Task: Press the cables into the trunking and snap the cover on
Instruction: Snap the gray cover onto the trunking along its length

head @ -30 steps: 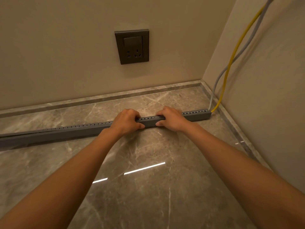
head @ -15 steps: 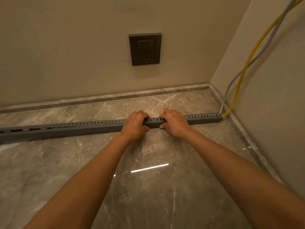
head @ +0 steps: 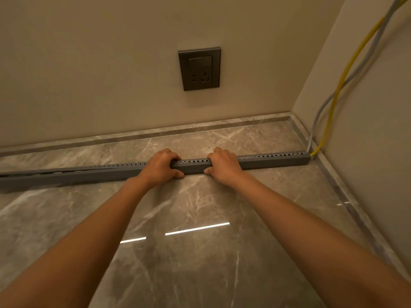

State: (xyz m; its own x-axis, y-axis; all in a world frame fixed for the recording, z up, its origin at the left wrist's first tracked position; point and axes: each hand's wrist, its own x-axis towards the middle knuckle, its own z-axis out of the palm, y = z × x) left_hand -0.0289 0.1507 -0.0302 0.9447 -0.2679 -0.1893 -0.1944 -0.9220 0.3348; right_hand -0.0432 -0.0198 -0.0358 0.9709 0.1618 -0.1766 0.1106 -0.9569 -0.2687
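Our left hand point(head: 161, 166) and right hand point(head: 223, 166) have spread apart along the trunking point(head: 273, 160), both clamped on its cover point(head: 191, 162); leftward it looks unseated.

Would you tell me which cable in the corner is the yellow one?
The yellow cable is the thinner one, entering the trunking end right of the grey cable.

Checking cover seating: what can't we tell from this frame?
Head view only:
- Trunking far left: cut by frame edge, blurred; cover seating unclear there.
- Cover under left hand and right hand: hidden.
- Yellow cable and grey cable inside trunking: covered.
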